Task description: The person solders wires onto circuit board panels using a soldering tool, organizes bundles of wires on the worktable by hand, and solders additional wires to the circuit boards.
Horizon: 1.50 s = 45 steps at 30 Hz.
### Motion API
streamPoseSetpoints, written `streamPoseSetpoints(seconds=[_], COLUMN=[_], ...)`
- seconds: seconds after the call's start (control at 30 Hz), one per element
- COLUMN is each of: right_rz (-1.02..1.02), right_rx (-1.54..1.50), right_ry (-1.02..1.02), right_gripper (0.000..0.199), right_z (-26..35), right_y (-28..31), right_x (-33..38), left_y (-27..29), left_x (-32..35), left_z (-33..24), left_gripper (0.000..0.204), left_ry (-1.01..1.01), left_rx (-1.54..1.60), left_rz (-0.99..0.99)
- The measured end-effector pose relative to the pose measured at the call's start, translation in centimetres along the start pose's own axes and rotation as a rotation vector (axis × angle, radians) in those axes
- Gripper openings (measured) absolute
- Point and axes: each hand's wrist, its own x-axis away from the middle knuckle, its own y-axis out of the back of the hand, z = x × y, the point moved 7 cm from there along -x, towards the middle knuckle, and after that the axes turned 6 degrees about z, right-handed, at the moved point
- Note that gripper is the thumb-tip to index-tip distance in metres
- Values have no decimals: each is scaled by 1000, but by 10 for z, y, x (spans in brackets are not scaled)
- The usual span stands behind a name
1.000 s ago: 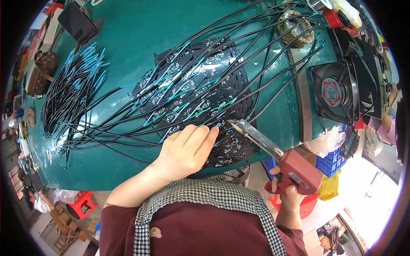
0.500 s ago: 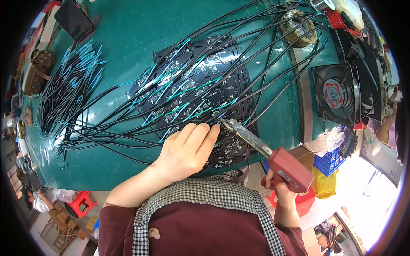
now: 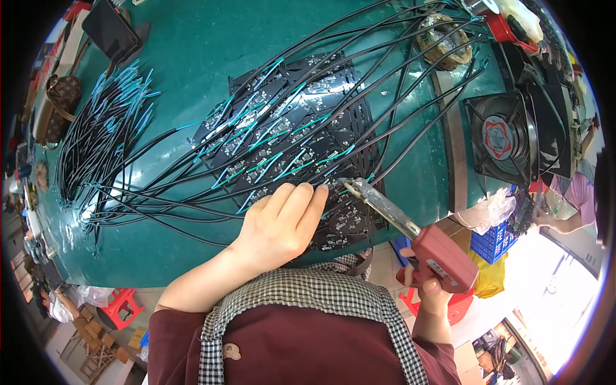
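Note:
My right hand [image 3: 428,285] grips the handle of a dark red soldering gun [image 3: 446,258], its long metal barrel slanting up and left. The tip sits just right of my left hand [image 3: 277,221], apart from its fingertips. The left fingers are bent and drawn together over the lower part of a sheet of black circuit boards [image 3: 346,221]. Whatever they pinch is hidden, as is the thumb. Black cables [image 3: 173,204] with stripped blue and green wire ends lie across the boards from both sides, some passing under the left hand.
A thick bundle of cables [image 3: 106,122] lies at left, near a phone on a stand [image 3: 112,35] and a brown bag [image 3: 63,96]. At right are a black fan [image 3: 504,138], a metal strip [image 3: 457,147] and a rough round dish [image 3: 444,42]. Another person's arm [image 3: 564,221] shows far right.
The soldering gun has shifted slightly right and down, its tip moving away from my left fingertips. My left hand has barely moved. The other person's arm at far right has moved lower.

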Motion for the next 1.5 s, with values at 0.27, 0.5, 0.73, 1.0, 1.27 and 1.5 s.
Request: streamPoseSetpoints(seconds=[0.27,0.5,0.73,1.0,1.27,1.5], right_rz=[42,-17,37,1,18,-28], right_rx=[15,39,180,384,215,105], right_ry=[-33,-37,-83,-9,-84,6], right_gripper=[86,89,83,72,74,79], right_z=[3,11,9,21,33,32], right_y=[4,-8,3,4,-7,-5], right_x=[2,-2,1,3,-6,-2], left_y=[3,-1,3,3,2,5], left_x=[2,8,4,3,2,5], left_z=[-3,5,-2,-5,-6,-4], left_gripper=[36,33,31,31,38,37], left_ry=[-51,-3,-62,-62,-41,-38], left_rx=[-14,128,49,29,63,61], left_rz=[-29,-129,-58,-28,-31,-45])
